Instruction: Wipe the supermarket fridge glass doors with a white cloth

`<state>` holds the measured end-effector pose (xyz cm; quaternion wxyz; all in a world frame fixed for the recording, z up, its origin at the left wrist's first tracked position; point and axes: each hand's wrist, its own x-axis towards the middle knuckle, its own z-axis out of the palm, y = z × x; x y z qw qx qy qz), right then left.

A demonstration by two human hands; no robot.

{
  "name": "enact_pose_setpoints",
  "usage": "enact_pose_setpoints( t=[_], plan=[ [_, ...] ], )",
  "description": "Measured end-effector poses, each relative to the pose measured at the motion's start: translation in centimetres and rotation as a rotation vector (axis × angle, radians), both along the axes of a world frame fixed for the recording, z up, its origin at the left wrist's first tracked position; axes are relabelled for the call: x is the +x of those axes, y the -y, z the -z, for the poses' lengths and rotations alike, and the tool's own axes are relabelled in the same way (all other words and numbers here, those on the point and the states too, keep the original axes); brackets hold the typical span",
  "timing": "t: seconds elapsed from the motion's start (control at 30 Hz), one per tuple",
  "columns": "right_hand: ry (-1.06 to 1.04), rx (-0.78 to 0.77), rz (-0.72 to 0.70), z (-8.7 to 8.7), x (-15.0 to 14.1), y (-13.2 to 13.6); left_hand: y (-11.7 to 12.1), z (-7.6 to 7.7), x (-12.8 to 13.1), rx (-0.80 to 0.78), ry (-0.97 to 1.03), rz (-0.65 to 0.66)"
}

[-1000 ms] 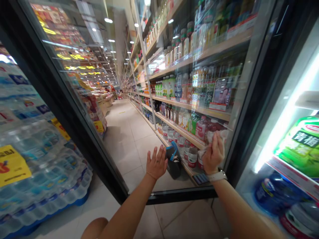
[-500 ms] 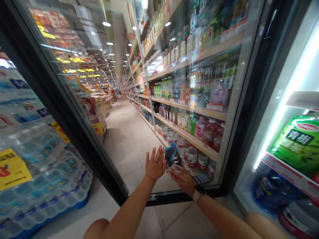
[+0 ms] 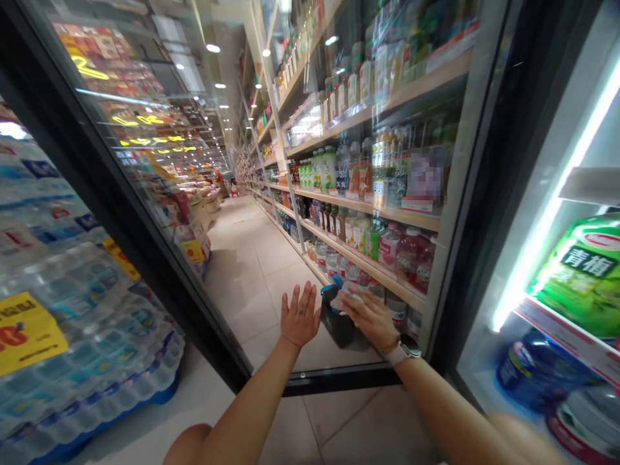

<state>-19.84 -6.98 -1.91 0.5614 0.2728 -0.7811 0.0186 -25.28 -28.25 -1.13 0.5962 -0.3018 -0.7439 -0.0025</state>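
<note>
I stand at an open glass fridge door (image 3: 339, 379) with a black frame. My left hand (image 3: 299, 316) lies flat on the lower glass, fingers spread and open, holding nothing. My right hand (image 3: 369, 316), with a watch on its wrist, presses a white cloth (image 3: 349, 292) against the glass just to the right of the left hand. The fingers lie over the cloth and cover most of it. Through the glass, a dark container with blue trim (image 3: 339, 326) sits on the aisle floor behind both hands.
Shelves of drink bottles (image 3: 368, 239) run along the aisle seen through the glass. Stacked packs of water bottles (image 3: 72, 323) stand at the left. The lit fridge interior at the right holds green packages (image 3: 581, 278) and large bottles (image 3: 533, 374). Tiled floor lies below.
My right hand swept the cloth from the lower right part of the glass down and left to beside my left hand, then a little upward. The left hand stayed put.
</note>
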Motion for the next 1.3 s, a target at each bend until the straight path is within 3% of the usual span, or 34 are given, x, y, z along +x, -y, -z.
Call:
enact_pose_setpoints(
  t=[0.1, 0.2, 0.33, 0.43, 0.57, 0.7, 0.93, 1.07, 1.2, 1.3],
  plan=[
    [-0.108, -0.218, 0.136, -2.5, 0.1, -2.7, 0.0, -0.1, -0.1, 0.003, 0.001, 0.012],
    [-0.202, -0.444, 0.236, -3.8, 0.1, -5.3, 0.0, 0.0, 0.0, 0.007, 0.017, 0.018],
    [-0.335, -0.787, 0.307, -4.7, -0.3, -7.6, -0.1, 0.0, 0.3, 0.015, 0.019, 0.019],
    [-0.335, -0.852, 0.271, -4.5, -0.5, -7.2, -0.2, 0.0, 0.4, 0.021, 0.008, 0.017],
    [-0.273, -0.755, 0.194, -2.9, -0.5, -3.9, -0.3, 0.0, 0.6, 0.021, 0.015, 0.022],
    [-0.15, -0.556, 0.093, -0.5, -0.4, -0.2, -0.3, -0.1, 0.7, 0.018, 0.031, 0.043],
    [0.062, -0.111, -0.092, 5.6, -0.4, 4.0, -0.3, -0.4, 0.8, 0.019, -0.001, 0.043],
    [0.129, 0.055, -0.218, 8.4, -0.1, 5.0, -0.3, -0.4, 0.8, 0.013, -0.023, 0.041],
    [0.19, 0.154, -0.281, 8.6, 0.0, 5.2, -0.2, -0.4, 0.6, 0.005, -0.025, 0.034],
    [0.139, 0.186, -0.293, 6.6, -0.1, 4.3, -0.1, -0.4, 0.5, 0.009, -0.031, 0.037]
  ],
)
